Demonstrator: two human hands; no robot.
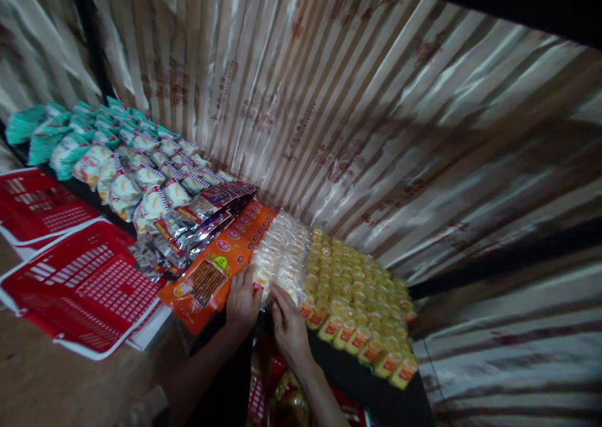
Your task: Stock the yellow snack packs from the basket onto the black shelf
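Note:
Two rows of white snack packs in clear wrapping lie on a dark shelf. At their front end, my left hand is closed on the left edge of the nearest pack, fingers pointing up the row. Opposite it, my right hand grips that pack's right side with fingertips and thumb close together. The hands partly cover the pack, which shows a small red-and-yellow label. Just left of my left hand lies a flat orange snack bag with brown sticks pictured on it. Several rows of yellow snack packs are to the right.
Silver snack bags, white snack bags and teal snack bags fill the shelf's left. Red baskets with white rims stand before it. Striped plastic sheeting hangs behind. Below my hands, another red basket holds packages.

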